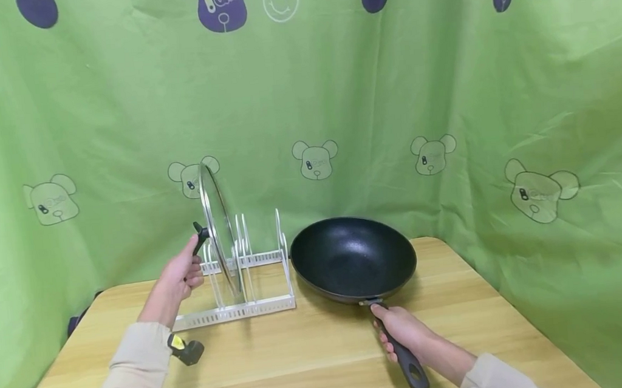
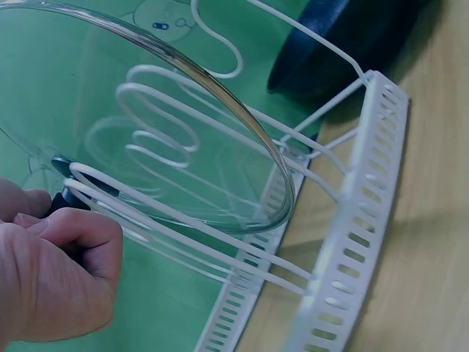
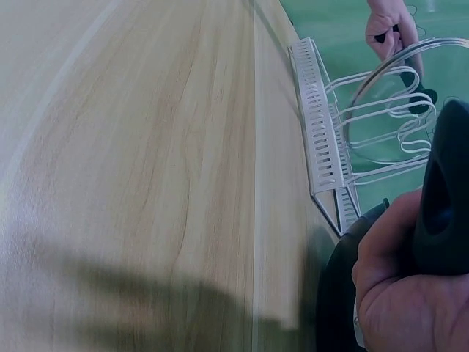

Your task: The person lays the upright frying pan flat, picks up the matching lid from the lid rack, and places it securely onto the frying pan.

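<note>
While a clear round glass lid with a metal rim (image 1: 220, 225) stands on edge in a white metal rack with looped wire dividers (image 1: 260, 308), the left hand (image 1: 182, 270) holds it by its black knob (image 1: 200, 234). Fingers curled together, clamped on the knob; left wrist view agrees. Lid sits between the leftmost pair of wire loops and the middle pair, near upright, top leaning a little left. Whether its lower edge touches the rack: cannot tell.

Right hand (image 1: 404, 333) grips the long black handle (image 1: 409, 366) of a deep, round black pan (image 1: 354, 257), fingers wrapped round it close to the joint, thumb along the top. Free end of the handle, with its oval hole, projects past the hand toward the near side. Pan lies just beside the rack, to its right, mouth up and interior glossy. Whether its base meets the wood is hidden.

Rack rests on a pale wood-grain table (image 1: 280, 355), left of centre. Behind and to the sides, a green cloth curtain (image 1: 336, 94) printed with bear heads, smiling faces and purple shapes. Both arms in beige sleeves (image 1: 132, 360); a black device with a yellow patch (image 1: 189, 351) at the left wrist.
</note>
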`<state>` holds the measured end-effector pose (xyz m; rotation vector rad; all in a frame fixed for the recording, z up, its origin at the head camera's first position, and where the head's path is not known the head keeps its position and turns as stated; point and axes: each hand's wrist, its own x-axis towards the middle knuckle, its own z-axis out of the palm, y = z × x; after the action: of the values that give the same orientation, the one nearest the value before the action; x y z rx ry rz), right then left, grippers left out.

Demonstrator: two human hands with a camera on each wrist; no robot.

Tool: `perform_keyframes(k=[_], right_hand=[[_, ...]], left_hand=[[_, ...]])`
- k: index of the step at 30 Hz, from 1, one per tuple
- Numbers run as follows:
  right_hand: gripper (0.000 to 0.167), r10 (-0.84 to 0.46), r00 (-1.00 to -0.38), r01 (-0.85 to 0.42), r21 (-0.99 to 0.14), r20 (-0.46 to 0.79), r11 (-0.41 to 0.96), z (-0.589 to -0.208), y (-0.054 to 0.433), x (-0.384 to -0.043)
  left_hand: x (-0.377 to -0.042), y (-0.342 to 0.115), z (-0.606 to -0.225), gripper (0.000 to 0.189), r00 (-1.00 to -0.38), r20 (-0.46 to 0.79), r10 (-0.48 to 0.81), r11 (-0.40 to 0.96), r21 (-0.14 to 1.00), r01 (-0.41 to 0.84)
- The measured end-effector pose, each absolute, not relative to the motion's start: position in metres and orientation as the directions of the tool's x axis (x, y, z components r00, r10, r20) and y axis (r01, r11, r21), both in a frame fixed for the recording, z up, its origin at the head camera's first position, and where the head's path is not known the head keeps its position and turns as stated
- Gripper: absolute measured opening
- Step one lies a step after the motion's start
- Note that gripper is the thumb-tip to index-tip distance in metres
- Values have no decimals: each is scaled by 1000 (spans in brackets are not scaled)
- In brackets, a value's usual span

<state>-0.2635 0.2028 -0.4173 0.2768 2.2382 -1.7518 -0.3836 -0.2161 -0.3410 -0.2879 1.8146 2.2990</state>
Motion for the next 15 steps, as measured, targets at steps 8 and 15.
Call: perform_keyframes(k=[8,15], right_hand=[[35,-20,-943,318,-916,-333,245,-416,201,-264],[35,-26,-940,324,-915,-340,242,-415,199,-263]], left_hand=[[-377,-219,-308,44,-973,-225,53,-197,953,-231],[-375,-217,-277,43,-981,-187,49,-167,967,-192]])
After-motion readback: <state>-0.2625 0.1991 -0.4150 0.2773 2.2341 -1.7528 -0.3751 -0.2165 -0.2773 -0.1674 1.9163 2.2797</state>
